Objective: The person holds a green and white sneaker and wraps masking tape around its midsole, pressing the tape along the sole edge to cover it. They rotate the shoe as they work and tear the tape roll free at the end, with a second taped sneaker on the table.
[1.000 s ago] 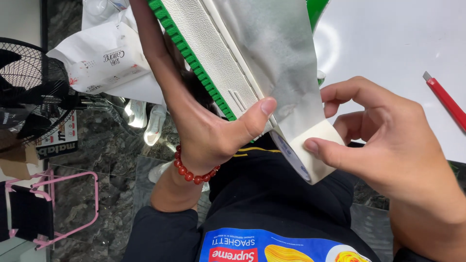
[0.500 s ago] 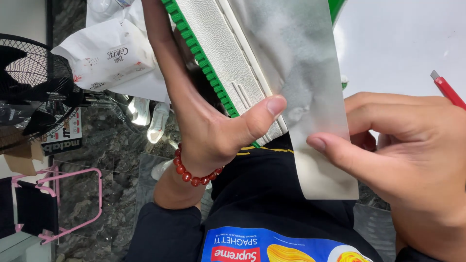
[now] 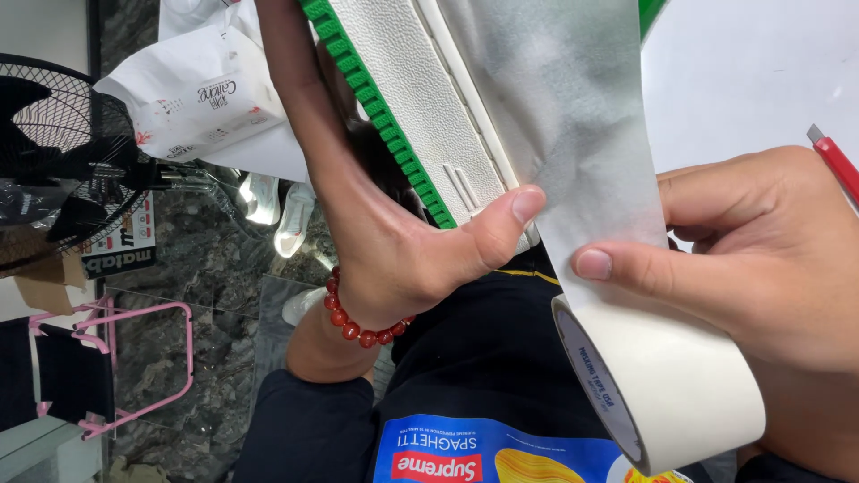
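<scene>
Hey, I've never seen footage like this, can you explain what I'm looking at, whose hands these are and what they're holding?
This is one picture from a camera worn on a person's head, looking down at their own two bare hands. The left hand, with a red bead bracelet on the wrist, grips a white textured panel with a green toothed edge, thumb pressed on it. The right hand holds a wide roll of white masking tape, and a pulled-out strip of tape lies over the panel. A red pen rests on the white table.

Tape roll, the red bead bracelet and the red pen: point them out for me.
Tape roll (image 3: 689,394): head view, on its outer cream face.
Red bead bracelet (image 3: 344,324): head view, on the beads at the wrist.
Red pen (image 3: 837,163): head view, on its barrel.
</scene>
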